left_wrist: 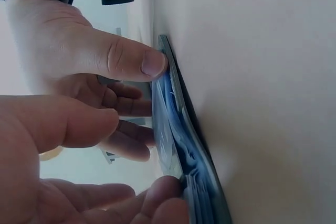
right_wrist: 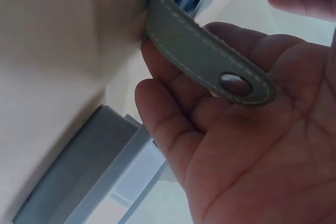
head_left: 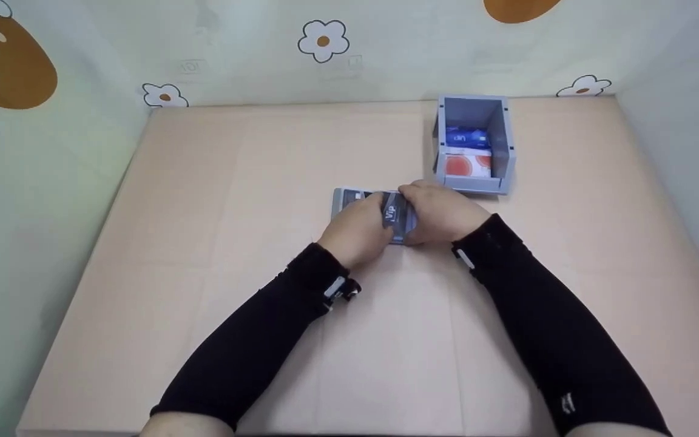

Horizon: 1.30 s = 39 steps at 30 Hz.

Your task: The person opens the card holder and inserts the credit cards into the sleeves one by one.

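A grey card holder (head_left: pixel 337 203) lies on the table with clear sleeves and cards in it; a dark card marked "Vip" (head_left: pixel 391 209) shows between my hands. My left hand (head_left: pixel 358 230) holds the middle of the holder, its lower fingertips (left_wrist: pixel 163 192) against the sleeve stack and its thumb raised. At the right end, my right hand (head_left: pixel 443 212) grips the holder, thumb on the near side and fingers behind. A strap with a metal snap (right_wrist: pixel 236 84) hangs loose over the right fingers. Parts of the holder are hidden under the left hand.
Close behind the right hand, a grey open-front bin (head_left: pixel 504 155) stands on the table. It contains a blue packet (head_left: pixel 468 138) and a white packet with red round prints (head_left: pixel 468 165). A patterned wall (head_left: pixel 252 67) borders the table's back edge.
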Each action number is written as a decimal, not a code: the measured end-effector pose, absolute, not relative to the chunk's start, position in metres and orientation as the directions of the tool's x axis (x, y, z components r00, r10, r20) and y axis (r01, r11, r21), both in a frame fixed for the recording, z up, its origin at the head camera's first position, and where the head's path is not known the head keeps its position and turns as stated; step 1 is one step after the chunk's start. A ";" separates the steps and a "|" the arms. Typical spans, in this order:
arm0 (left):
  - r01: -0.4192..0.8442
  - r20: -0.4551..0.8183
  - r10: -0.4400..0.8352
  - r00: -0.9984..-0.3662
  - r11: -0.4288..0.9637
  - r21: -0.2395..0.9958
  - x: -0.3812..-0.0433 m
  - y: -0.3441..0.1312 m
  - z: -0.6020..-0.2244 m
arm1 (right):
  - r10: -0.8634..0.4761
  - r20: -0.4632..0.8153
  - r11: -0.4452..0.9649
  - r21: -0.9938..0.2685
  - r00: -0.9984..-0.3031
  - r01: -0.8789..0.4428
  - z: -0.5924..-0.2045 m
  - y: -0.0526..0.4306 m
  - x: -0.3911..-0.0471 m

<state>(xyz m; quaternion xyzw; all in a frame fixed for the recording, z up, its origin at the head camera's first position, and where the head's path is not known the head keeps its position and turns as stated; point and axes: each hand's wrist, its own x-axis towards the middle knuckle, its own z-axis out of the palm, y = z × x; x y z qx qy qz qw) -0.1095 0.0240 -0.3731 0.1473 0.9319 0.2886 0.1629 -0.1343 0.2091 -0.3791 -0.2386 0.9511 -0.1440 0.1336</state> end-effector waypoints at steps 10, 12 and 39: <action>0.069 -0.297 0.320 -0.900 0.777 0.626 -0.114 0.024 -0.373 | -0.495 -0.169 0.841 -0.337 -0.852 -0.422 -0.381 0.208 -0.133; 0.041 -0.311 0.314 -0.897 0.760 0.649 -0.115 0.023 -0.373 | -0.493 -0.174 0.844 -0.333 -0.852 -0.420 -0.380 0.207 -0.133; 0.047 -0.307 0.297 -0.904 0.784 0.619 -0.119 0.026 -0.379 | -0.369 -0.261 0.885 -0.392 -0.892 -0.251 -0.373 0.214 -0.140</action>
